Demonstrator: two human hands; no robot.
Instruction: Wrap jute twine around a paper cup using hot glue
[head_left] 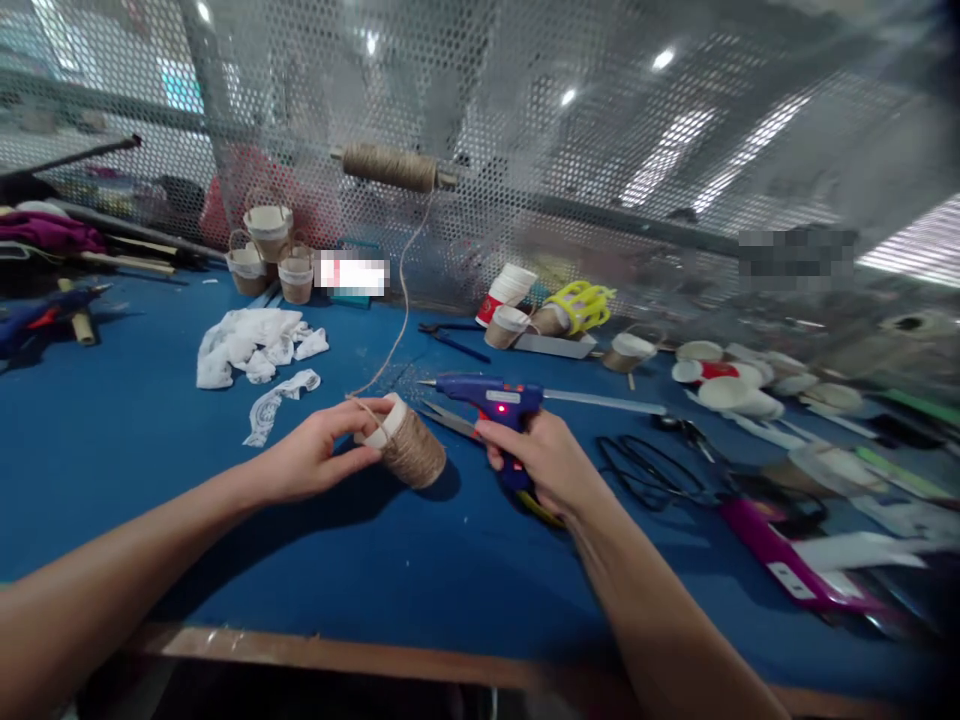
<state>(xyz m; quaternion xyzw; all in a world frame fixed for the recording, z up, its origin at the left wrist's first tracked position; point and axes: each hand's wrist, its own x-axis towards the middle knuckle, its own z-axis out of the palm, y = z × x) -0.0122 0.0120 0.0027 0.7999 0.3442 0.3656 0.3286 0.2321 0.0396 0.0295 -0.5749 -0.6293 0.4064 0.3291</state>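
Left hand [311, 462] grasping a twine-wrapped paper cup [405, 443], laid on its side on the blue counter [112, 450] near centre; fingers [358, 412] curled over the white rim end, thumb beneath. Twine strand [403, 300] running from the cup's rim up to a twine spool [390, 166] mounted on the perforated mesh screen [525, 130] at the far side. Right hand [541, 462] clenched around the handle of a blue glue gun [491, 400], just right of the cup, nozzle pointing left, red indicator lit. Scissors blades [446, 420] lying on the counter between cup and gun. White lace scraps [251, 345] far left of the cup. Three finished wrapped cups [270, 255] with handles at far left by the screen. Stacked paper cups [506, 295] and a yellow object [581, 305] far centre. Black-handled scissors [649, 470] right of the gun; white lids [724, 385] far right.
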